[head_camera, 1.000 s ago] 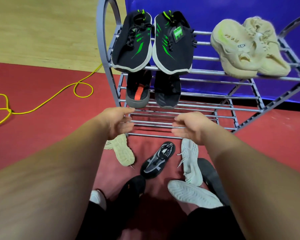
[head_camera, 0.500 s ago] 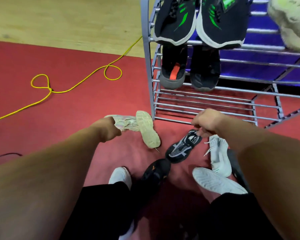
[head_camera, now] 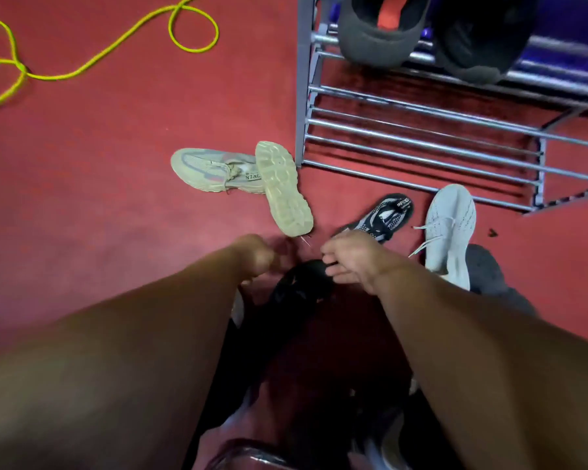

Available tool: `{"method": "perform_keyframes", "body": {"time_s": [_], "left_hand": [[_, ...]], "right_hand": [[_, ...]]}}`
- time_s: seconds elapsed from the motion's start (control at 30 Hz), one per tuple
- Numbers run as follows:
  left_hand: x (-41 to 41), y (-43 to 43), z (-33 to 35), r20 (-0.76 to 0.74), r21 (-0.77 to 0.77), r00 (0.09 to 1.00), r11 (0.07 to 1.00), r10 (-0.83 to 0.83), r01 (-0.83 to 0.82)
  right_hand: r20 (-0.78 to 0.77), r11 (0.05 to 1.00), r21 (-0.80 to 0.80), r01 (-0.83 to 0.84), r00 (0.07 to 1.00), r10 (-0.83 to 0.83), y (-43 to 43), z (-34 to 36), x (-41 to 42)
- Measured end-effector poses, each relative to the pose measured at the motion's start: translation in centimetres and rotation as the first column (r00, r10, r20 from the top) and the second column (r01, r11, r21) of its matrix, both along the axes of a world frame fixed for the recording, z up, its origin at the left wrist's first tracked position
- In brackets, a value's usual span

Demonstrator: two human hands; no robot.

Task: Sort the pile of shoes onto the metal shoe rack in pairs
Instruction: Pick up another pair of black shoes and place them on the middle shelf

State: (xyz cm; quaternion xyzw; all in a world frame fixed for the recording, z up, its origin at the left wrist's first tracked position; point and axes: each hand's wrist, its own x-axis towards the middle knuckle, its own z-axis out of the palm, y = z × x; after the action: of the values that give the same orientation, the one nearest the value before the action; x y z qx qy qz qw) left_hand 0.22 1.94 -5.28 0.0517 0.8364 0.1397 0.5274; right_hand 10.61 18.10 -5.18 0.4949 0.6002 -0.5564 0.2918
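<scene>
Reaching at black shoe [head_camera: 299, 286] on floor near rack [head_camera: 421, 130], left hand [head_camera: 255, 256] curled beside it, right hand [head_camera: 350, 261] over it, too blurry to call either grip. Probably light and floppy, so go for stiffer heel collar, not soft upper

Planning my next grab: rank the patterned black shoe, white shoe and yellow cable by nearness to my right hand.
1. Patterned black shoe, just beyond the right hand.
2. White shoe, to its right.
3. Yellow cable, far left.
</scene>
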Motion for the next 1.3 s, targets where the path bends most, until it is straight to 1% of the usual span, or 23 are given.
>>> {"method": "perform_keyframes", "body": {"time_s": [0.03, 0.07, 0.13, 0.23, 0.3, 0.37, 0.47, 0.57, 0.63, 0.7, 0.77, 0.83, 0.9, 0.97, 1.0, 1.07, 1.17, 1.23, 1.3], "left_hand": [[0.8, -0.3, -1.0, 0.025, -0.021, 1.0, 1.0, -0.019, 0.019], [1.4, -0.5, -2.1, 0.059, -0.052, 0.997, 0.998, -0.042, 0.045], [2.7, -1.1, -3.6, 0.081, -0.128, 0.992, 0.986, -0.093, 0.103], [3.9, -1.9, -4.8, 0.091, -0.173, 0.977, 0.964, -0.19, 0.204], [4.4, -2.2, -5.4, 0.136, -0.168, 0.972, 0.963, -0.19, 0.211], [4.5, -1.9, -5.8, 0.179, -0.15, 0.965, 0.964, -0.193, 0.22], [4.8, -0.9, -6.4, 0.229, -0.117, 0.973, 0.992, -0.016, 0.044], [5.4, 0.3, -7.0, 0.263, -0.1, 0.964, 0.995, 0.028, -0.002], [6.1, 0.9, -7.1, 0.29, -0.156, 0.955, 0.988, 0.067, -0.022], [7.1, 1.3, -6.9, 0.337, -0.237, 0.926, 0.967, 0.172, -0.094], [8.2, 2.2, -6.8, 0.383, -0.242, 0.889, 0.956, 0.253, -0.167], [9.0, 2.9, -7.0, 0.338, -0.211, 0.91, 0.962, 0.239, -0.175], [8.9, 2.9, -7.7, 0.25, -0.16, 0.948, 0.974, 0.195, -0.158], [8.5, 2.5, -8.1, 0.185, -0.089, 0.964, 0.98, 0.193, -0.179], [8.4, 2.1, -8.1, 0.169, -0.079, 0.971, 0.984, 0.171, -0.16], [8.7, 1.4, -7.5, 0.206, -0.09, 0.96, 0.981, 0.189, -0.173], [9.6, 0.7, -6.8, 0.288, -0.08, 0.93, 0.974, 0.228, -0.214], [10.0, 1.0, -6.4, 0.277, -0.074, 0.931, 0.971, 0.238, -0.227], [10.8, 2.1, -5.4, 0.298, -0.087, 0.918, 0.966, 0.26, -0.246]], "right_hand": [[0.029, 0.996, -0.027, 0.087, 0.996, -0.086, -1.1, -1.3, 1.3], [0.069, 0.988, -0.043, 0.146, 0.987, -0.143, -2.0, -2.6, 2.5], [0.131, 0.965, -0.09, 0.246, 0.964, -0.233, -3.8, -4.2, 4.5], [0.22, 0.886, -0.196, 0.42, 0.899, -0.378, -5.5, -5.3, 6.0], [0.246, 0.831, -0.286, 0.478, 0.874, -0.418, -5.6, -5.3, 5.8], [0.236, 0.777, -0.392, 0.493, 0.87, -0.433, -5.2, -5.2, 5.3], [0.236, 0.758, -0.427, 0.492, 0.87, -0.432, -4.6, -5.4, 4.6], [0.19, 0.752, -0.447, 0.484, 0.873, -0.449, -4.1, -5.4, 4.0], [0.14, 0.79, -0.43, 0.436, 0.897, -0.419, -3.2, -5.1, 3.8], [0.083, 0.843, -0.368, 0.392, 0.917, -0.39, -1.9, -4.6, 4.4], [0.067, 0.865, -0.302, 0.401, 0.914, -0.401, 0.0, -4.3, 6.2], [0.076, 0.868, -0.261, 0.423, 0.905, -0.419, 1.9, -3.9, 9.2], [0.085, 0.868, -0.221, 0.446, 0.895, -0.438, 3.7, -3.6, 12.7], [0.124, 0.875, -0.167, 0.455, 0.89, -0.439, 5.2, -3.6, 16.5], [0.155, 0.88, -0.142, 0.453, 0.888, -0.432, 5.7, -3.6, 18.3], [0.211, 0.888, -0.116, 0.445, 0.885, -0.416, 6.0, -3.7, 21.5], [0.277, 0.906, -0.129, 0.404, 0.892, -0.358, 5.0, -4.2, 24.3], [0.315, 0.923, -0.165, 0.347, 0.906, -0.284, 4.2, -4.4, 25.0], [0.345, 0.933, -0.19, 0.306, 0.91, -0.229, 3.6, -4.7, 25.2]]}}
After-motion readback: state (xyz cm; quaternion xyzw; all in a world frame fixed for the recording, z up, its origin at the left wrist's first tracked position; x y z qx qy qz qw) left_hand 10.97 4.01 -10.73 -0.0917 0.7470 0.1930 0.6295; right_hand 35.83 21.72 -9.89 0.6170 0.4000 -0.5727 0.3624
